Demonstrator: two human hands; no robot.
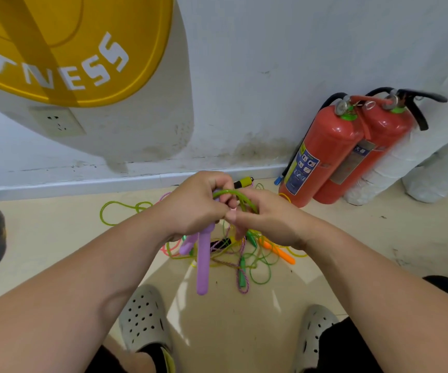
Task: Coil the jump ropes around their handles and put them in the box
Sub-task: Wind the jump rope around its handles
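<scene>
- Wall (271, 63): white, stained near the skirting. We log it across the upper half, from 9 through 12 to 3 o'clock.
- Floor (42, 238): pale and glossy, filling the lower half.
- Sign (56, 36): yellow disc on the wall at 10 to 11 o'clock, white letters "TNESS" legible.
- Extinguishers (325, 157): two, red, at 2 o'clock, leaning on the wall and touching each other. White wrapped rolls (384, 168) stand at their 3 o'clock.
- Rope pile (244, 257): a tangle of green, pink and yellow cords on the floor at centre, at 6 o'clock of the hands. One green loop strays toward 9 o'clock.
- Clogs (144, 319): two, grey and perforated, at 7 and 5 o'clock.
- Left hand (193, 208): just above centre, fingers curled round the tops of the purple handles.
- Right hand (271, 219): at the left hand's 3 o'clock and touching it, fingertips pinching the green cord. We record the hands as together.
- Purple handles (203, 267): two, hanging from the left fist toward 6 o'clock, over the pile.
- Green cord (233, 195): arches between the two hands at their 12 o'clock.
- Orange handle (279, 251): in the pile, at 5 o'clock of the right hand.
- Green handle (242, 270): at the pile's 6 o'clock.
- Yellow handle (244, 181): black-tipped, by the skirting at 12 o'clock of the hands.
- Socket (56, 122): white, below the sign.
</scene>
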